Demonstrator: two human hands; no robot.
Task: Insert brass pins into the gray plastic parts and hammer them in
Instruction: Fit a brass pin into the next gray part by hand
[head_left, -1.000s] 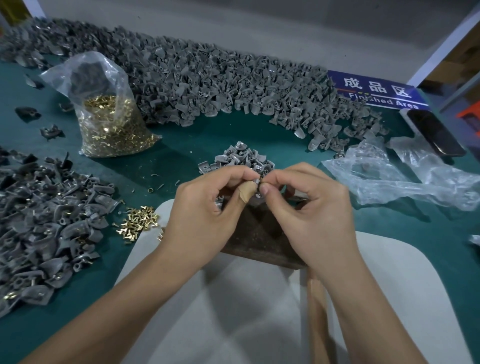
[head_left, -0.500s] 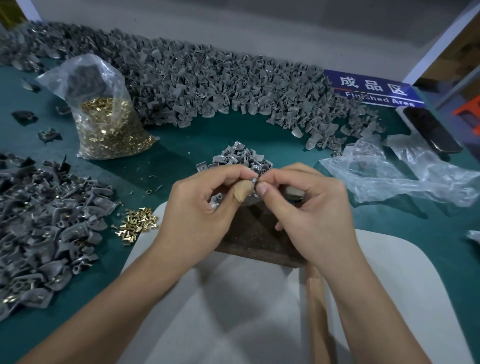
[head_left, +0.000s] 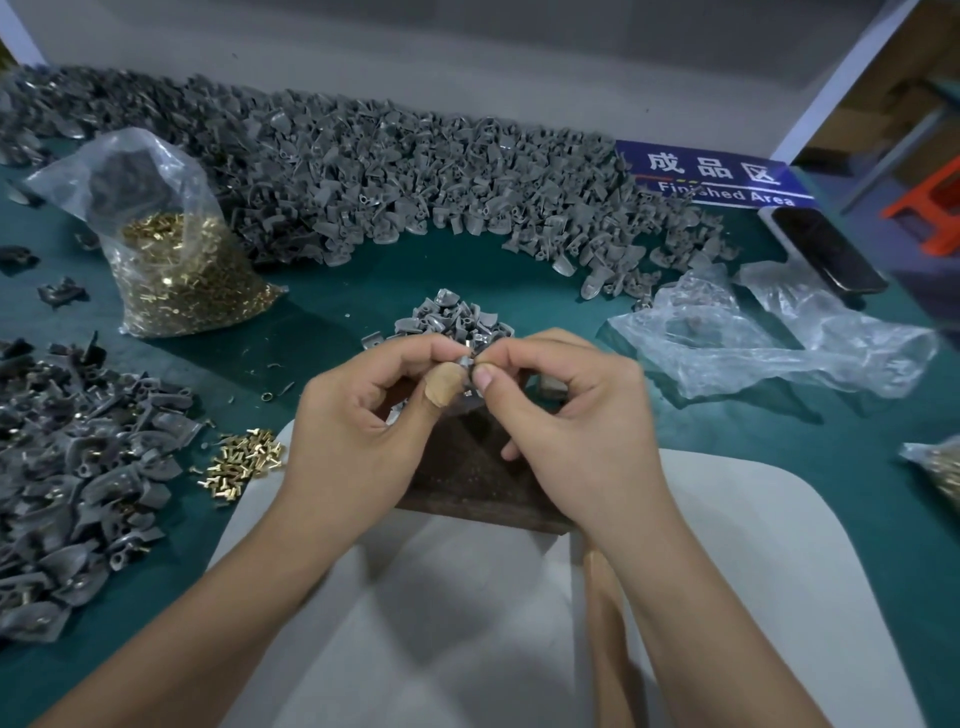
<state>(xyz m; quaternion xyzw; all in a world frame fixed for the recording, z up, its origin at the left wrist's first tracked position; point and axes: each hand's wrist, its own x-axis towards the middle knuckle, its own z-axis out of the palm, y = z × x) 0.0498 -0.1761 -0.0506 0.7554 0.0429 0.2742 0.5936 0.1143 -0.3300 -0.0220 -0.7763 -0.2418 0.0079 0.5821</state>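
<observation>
My left hand (head_left: 358, 431) and my right hand (head_left: 576, 415) meet fingertip to fingertip over a dark brown block (head_left: 467, 483). Between them they pinch a small gray plastic part (head_left: 466, 364); a bandage wraps my left thumb. Whether a brass pin sits in the right fingertips cannot be told. A small heap of gray parts (head_left: 452, 317) lies just behind the hands. Loose brass pins (head_left: 241, 462) lie left of my left wrist. A wooden hammer handle (head_left: 602, 613) runs under my right forearm.
A clear bag of brass pins (head_left: 176, 270) stands at the back left. A long bank of gray parts (head_left: 415, 171) lines the back, another pile (head_left: 72, 467) fills the left. Crumpled plastic bags (head_left: 769, 332), a phone (head_left: 826, 249) and a blue sign (head_left: 717, 174) sit right. A white board (head_left: 753, 571) lies near me.
Both hands stay together over the block, still pinching the small part; the fingers have shifted only slightly.
</observation>
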